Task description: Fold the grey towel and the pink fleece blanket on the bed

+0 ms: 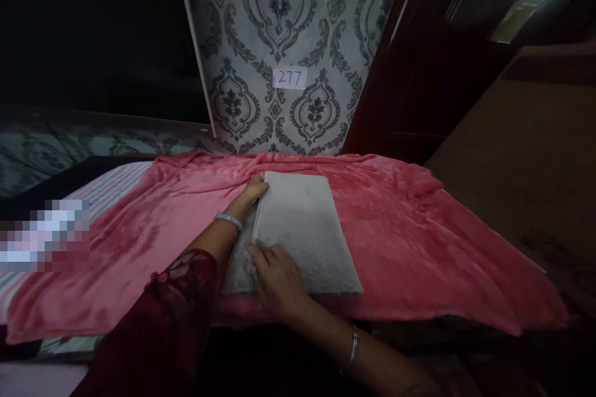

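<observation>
A grey cloth (302, 217), folded into a flat rectangle, lies on a pink plush blanket (395, 229). Part of a lower layer shows along its left side, beneath the folded upper layer. At the far left corner, my left hand (256, 189) is closed on the edge of the cloth, its fingertips partly hidden. My right hand (279, 276) rests over the near left part with bent fingers, thumb and forefinger closed on the edge of the upper layer.
Under the blanket, a striped sheet (123, 183) shows at the left. Behind stands a patterned wall with a paper label (289, 77) reading 277. A large dark screen (93, 37) is at the upper left, and a dark red door (428, 43) at the right.
</observation>
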